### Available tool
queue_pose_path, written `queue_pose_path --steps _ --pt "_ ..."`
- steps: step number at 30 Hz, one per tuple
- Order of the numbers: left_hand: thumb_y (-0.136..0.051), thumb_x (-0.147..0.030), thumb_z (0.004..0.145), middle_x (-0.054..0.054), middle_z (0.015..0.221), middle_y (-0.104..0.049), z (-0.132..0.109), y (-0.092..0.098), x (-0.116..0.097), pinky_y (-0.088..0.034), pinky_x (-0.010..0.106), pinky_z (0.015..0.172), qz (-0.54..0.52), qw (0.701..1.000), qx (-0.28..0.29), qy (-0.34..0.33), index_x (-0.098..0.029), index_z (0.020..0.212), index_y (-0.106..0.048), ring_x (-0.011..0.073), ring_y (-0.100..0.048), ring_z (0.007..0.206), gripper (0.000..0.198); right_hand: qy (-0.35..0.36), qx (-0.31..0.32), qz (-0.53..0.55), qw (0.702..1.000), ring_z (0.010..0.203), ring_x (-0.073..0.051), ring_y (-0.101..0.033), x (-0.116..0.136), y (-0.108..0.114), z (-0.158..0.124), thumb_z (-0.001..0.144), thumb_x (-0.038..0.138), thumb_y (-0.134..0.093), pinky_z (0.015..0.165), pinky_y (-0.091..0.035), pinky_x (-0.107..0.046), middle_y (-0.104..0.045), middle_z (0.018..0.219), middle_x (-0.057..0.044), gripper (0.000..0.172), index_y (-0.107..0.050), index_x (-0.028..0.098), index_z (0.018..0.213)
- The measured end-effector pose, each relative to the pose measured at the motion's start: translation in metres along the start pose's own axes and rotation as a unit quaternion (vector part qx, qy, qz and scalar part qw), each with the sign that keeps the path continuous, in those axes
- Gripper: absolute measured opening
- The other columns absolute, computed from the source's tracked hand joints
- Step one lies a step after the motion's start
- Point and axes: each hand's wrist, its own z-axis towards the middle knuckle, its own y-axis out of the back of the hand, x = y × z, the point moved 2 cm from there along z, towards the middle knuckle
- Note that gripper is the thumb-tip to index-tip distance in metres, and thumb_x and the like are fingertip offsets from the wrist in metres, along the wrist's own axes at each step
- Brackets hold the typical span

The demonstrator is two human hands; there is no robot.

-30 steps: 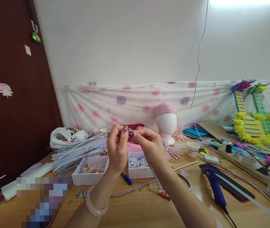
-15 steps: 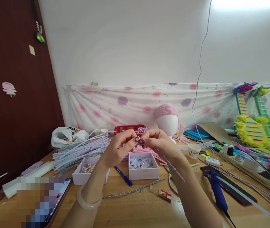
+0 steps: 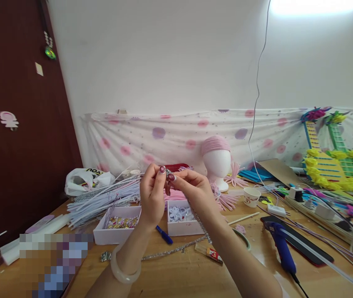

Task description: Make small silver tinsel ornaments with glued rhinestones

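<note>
A spare glitter stem lies on the counter at 6 o'clock, with a white box of fabric flowers just beyond. Above the box, the fingers of the left hand and right hand pinch the tip of a silver tinsel stem. Its tail hangs toward 5 o'clock and could snag the box, tugging the thin tip loose. A foam head stands behind at 12.

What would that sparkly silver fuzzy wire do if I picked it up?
Probably bendy, not floppy: the sparkly silver fuzzy wire holds a curved line below the right hand. Likely very light, since fingertips alone pinch it.
</note>
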Motion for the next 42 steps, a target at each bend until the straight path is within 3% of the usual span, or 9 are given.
queue_pose_path --steps 4,7,10,16,19,27,34,38,42 --pt "-0.061 -0.043 0.093 -0.006 0.058 -0.042 -0.01 -0.009 -0.002 -0.034 0.021 0.047 0.008 0.997 -0.066 -0.036 -0.021 0.067 -0.043 0.0094 -0.038 0.051 0.039 0.021 -0.03 0.052 0.998 0.06 -0.012 -0.055 -0.011 -0.008 -0.004 0.069 0.032 -0.084 0.062 -0.045 -0.027 -0.068 0.064 0.001 0.016 -0.075 0.019 0.067" --pt "-0.058 -0.044 0.095 -0.006 0.059 -0.042 -0.01 -0.008 -0.001 -0.033 0.021 0.047 0.03 0.998 -0.044 -0.036 -0.021 0.07 -0.045 0.0097 -0.037 0.051 0.036 0.013 -0.028 0.079 0.996 0.061 -0.012 -0.055 -0.013 -0.004 -0.002 0.07 0.03 -0.085 0.063 -0.045 -0.027 -0.068 0.064 0.001 0.015 -0.074 0.02 0.066" --pt "-0.056 -0.045 0.096 -0.006 0.057 -0.039 -0.003 0.001 -0.003 -0.032 0.023 0.047 0.072 0.997 0.03 -0.028 -0.021 0.069 -0.045 0.0102 -0.036 0.05 0.037 0.001 0.001 0.056 0.998 0.061 -0.012 -0.058 -0.006 0.006 0.003 0.069 0.03 -0.085 0.065 -0.046 -0.027 -0.069 0.063 0.001 0.015 -0.075 0.02 0.065" --pt "-0.058 -0.051 0.091 -0.003 0.058 -0.045 0.013 0.017 -0.017 -0.034 0.025 0.05 0.096 0.951 0.288 0.05 -0.02 0.067 -0.052 0.0114 -0.042 0.051 0.04 -0.081 0.13 -0.034 0.988 0.054 -0.009 -0.052 0.008 0.03 0.011 0.067 0.021 -0.079 0.056 -0.042 -0.023 -0.064 0.054 0.003 0.01 -0.074 0.019 0.059" --pt "-0.062 -0.053 0.086 -0.002 0.054 -0.046 0.014 0.02 -0.018 -0.032 0.025 0.046 0.073 0.93 0.348 0.096 -0.02 0.063 -0.051 0.011 -0.041 0.047 0.042 -0.122 0.178 -0.04 0.976 0.052 -0.009 -0.051 0.008 0.034 0.011 0.066 0.02 -0.077 0.051 -0.038 -0.022 -0.064 0.055 0.003 0.006 -0.074 0.02 0.06" --pt "-0.063 -0.042 0.09 -0.005 0.056 -0.043 0.008 0.01 -0.004 -0.033 0.022 0.046 0.013 0.99 0.139 0.037 -0.02 0.067 -0.05 0.0096 -0.04 0.048 0.035 -0.056 0.084 0.028 0.995 0.058 -0.009 -0.053 0.005 0.015 0.009 0.071 0.033 -0.085 0.061 -0.043 -0.024 -0.064 0.06 0.003 0.023 -0.069 0.018 0.063" --pt "-0.064 -0.045 0.091 -0.007 0.055 -0.04 -0.008 -0.01 0.005 -0.031 0.019 0.042 -0.021 1.0 -0.012 0.004 -0.021 0.07 -0.046 0.0074 -0.035 0.045 0.037 -0.022 -0.002 0.112 0.994 0.052 -0.01 -0.052 -0.005 -0.006 0.002 0.068 0.035 -0.086 0.051 -0.041 -0.024 -0.06 0.056 0.004 0.026 -0.067 0.019 0.062" --pt "-0.064 -0.046 0.09 -0.007 0.052 -0.036 0.001 0.001 0.0 -0.032 0.019 0.04 0.012 0.994 0.102 0.045 -0.02 0.066 -0.047 0.007 -0.035 0.043 0.04 -0.057 0.056 0.067 0.995 0.054 -0.011 -0.053 -0.001 0.009 0.008 0.067 0.031 -0.085 0.056 -0.043 -0.025 -0.059 0.055 0.004 0.024 -0.065 0.018 0.059" --pt "-0.066 -0.048 0.086 -0.006 0.06 -0.035 0.01 0.013 -0.002 -0.033 0.019 0.038 -0.017 0.947 0.277 0.164 -0.018 0.062 -0.048 0.0064 -0.038 0.044 0.042 -0.109 0.142 -0.005 0.984 0.054 -0.008 -0.048 0.004 0.028 0.012 0.069 0.022 -0.079 0.055 -0.037 -0.023 -0.057 0.055 0.004 0.015 -0.068 0.017 0.06"
